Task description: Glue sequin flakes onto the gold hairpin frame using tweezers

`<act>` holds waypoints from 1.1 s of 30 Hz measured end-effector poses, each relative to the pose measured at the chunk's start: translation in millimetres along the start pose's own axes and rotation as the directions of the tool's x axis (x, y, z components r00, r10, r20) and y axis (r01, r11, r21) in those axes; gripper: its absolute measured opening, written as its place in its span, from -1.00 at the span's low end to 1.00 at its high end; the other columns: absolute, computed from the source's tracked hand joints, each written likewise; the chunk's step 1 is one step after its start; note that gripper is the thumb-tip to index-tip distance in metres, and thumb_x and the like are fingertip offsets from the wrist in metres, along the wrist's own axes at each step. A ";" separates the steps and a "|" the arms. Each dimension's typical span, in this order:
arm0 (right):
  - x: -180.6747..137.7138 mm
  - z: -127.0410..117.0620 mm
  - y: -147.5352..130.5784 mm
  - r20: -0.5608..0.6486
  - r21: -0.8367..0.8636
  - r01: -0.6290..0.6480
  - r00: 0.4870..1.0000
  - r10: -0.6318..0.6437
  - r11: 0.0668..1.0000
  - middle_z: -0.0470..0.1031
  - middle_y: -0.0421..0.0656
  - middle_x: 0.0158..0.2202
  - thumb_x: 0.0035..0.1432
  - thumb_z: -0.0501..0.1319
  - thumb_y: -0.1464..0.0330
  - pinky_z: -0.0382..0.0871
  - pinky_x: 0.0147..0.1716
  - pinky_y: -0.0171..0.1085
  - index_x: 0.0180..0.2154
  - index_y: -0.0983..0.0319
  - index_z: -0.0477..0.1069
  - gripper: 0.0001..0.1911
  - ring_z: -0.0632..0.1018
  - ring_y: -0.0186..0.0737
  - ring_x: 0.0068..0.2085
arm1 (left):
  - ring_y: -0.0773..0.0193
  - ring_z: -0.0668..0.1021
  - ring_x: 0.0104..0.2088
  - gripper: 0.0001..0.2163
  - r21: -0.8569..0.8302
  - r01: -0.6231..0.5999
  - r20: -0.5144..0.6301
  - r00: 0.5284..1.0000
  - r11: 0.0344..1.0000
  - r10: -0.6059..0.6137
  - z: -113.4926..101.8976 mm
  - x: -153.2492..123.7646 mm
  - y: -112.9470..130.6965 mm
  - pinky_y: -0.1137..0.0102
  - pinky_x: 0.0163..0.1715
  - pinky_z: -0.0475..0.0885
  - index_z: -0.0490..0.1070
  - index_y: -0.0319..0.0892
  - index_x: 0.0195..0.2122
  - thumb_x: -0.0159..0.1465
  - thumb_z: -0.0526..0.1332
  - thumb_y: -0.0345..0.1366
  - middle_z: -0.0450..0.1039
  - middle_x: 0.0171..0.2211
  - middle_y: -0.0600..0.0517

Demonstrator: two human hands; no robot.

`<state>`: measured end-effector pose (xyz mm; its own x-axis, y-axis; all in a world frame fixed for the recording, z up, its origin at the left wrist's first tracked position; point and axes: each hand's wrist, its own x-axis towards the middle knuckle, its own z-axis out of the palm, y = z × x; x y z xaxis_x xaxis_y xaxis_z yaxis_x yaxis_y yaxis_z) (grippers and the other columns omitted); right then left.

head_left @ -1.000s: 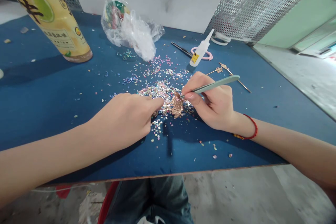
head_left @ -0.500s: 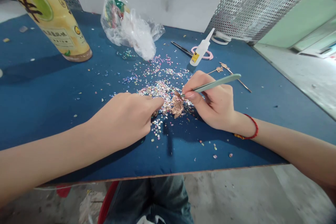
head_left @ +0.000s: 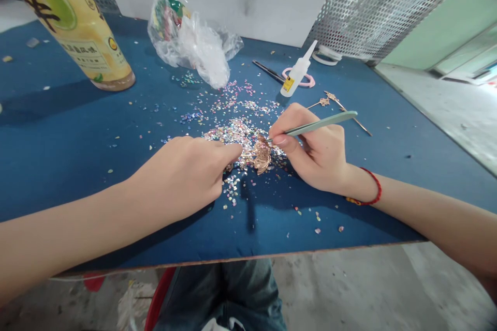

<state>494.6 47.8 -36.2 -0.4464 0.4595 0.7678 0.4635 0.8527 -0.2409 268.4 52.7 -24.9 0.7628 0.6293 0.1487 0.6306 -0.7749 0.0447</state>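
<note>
Rose-gold metal flower ornament [head_left: 262,156] on sequins [head_left: 233,137], tweezers [head_left: 322,124] at it.
Right hand [head_left: 314,152] clenching tweezers; left hand [head_left: 178,178] just beside, grip unclear.

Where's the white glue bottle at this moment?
In the head view, it sits on the blue tabletop at upper right, beyond the right hand, with its base against a pink ring. The bottle tilts, nozzle up and rightward.
</note>
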 end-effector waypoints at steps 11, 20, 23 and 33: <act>0.0 0.5 -1.0 0.008 -0.020 0.008 1.000 -0.008 1.000 0.48 -0.18 -0.44 0.38 0.10 0.35 0.40 -0.40 -0.29 -0.37 0.23 0.38 -0.76 0.47 -0.34 -0.42 | 0.26 0.39 -0.62 -0.82 -0.004 -0.009 -0.006 1.000 1.000 0.009 0.7 -1.0 -0.4 0.37 -0.59 0.01 0.30 -0.11 -0.42 0.18 -0.03 -0.48 0.39 -0.58 0.09; -0.1 0.0 -1.1 0.010 -0.017 0.016 1.000 -0.016 1.000 0.49 -0.18 -0.44 0.38 0.09 0.34 0.43 -0.39 -0.27 -0.36 0.21 0.39 -0.76 0.47 -0.32 -0.42 | 0.27 0.41 -0.59 -0.81 -0.007 0.014 0.026 1.000 1.000 -0.014 -0.9 -0.1 -0.1 0.37 -0.58 0.02 0.33 -0.11 -0.40 0.19 -0.03 -0.48 0.40 -0.56 0.08; -0.6 -0.2 -1.1 0.003 -0.017 0.007 1.000 -0.007 1.000 0.49 -0.18 -0.43 0.38 0.08 0.35 0.44 -0.38 -0.26 -0.36 0.21 0.39 -0.76 0.48 -0.30 -0.40 | 0.25 0.40 -0.60 -0.80 -0.007 0.001 -0.002 1.000 1.000 -0.001 0.7 -1.7 -0.5 0.37 -0.58 0.01 0.32 -0.10 -0.40 0.19 -0.05 -0.48 0.39 -0.57 0.08; -0.5 0.3 0.9 0.021 0.012 0.049 0.999 -0.049 0.999 0.45 -0.19 -0.43 0.38 0.09 0.37 0.38 -0.40 -0.30 -0.33 0.23 0.37 -0.79 0.42 -0.34 -0.41 | 0.26 0.37 -0.63 -0.79 -0.007 -0.004 -0.017 1.000 1.000 0.004 0.7 -1.2 -1.2 0.38 -0.60 0.00 0.32 -0.09 -0.41 0.20 -0.05 -0.47 0.38 -0.60 0.10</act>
<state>495.0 48.3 -37.0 -0.4843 0.4220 0.7664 0.4320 0.8771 -0.2100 266.8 52.9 -25.8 0.7627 0.6252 0.1659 0.6264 -0.7778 0.0511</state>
